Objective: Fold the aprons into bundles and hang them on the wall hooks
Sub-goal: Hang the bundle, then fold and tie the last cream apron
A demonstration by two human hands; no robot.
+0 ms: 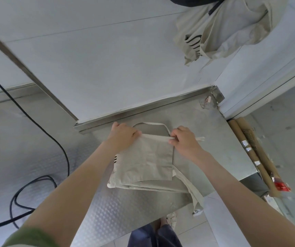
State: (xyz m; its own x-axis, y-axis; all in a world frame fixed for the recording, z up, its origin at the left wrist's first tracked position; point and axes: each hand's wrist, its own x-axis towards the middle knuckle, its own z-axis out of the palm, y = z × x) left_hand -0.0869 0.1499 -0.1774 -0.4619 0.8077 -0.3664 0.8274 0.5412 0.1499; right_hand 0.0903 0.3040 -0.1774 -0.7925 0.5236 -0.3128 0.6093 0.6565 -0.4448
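A beige apron [148, 163] lies partly folded on the steel table [220, 150], its lower layers trailing over the front edge. My left hand [123, 136] pinches its top left corner. My right hand [184, 139] pinches the top right corner together with the strap. A strap loop [150, 124] arcs on the table behind the fold. Another beige apron [221, 31] with dark lettering hangs bunched on the white wall at the upper right; the hook holding it is hidden.
A black cable [41, 129] runs down the wall and coils over the textured steel surface at left. Cardboard tubes [253, 154] with silver tape lean beside the table's right edge. A dark item [195, 0] hangs above the bunched apron.
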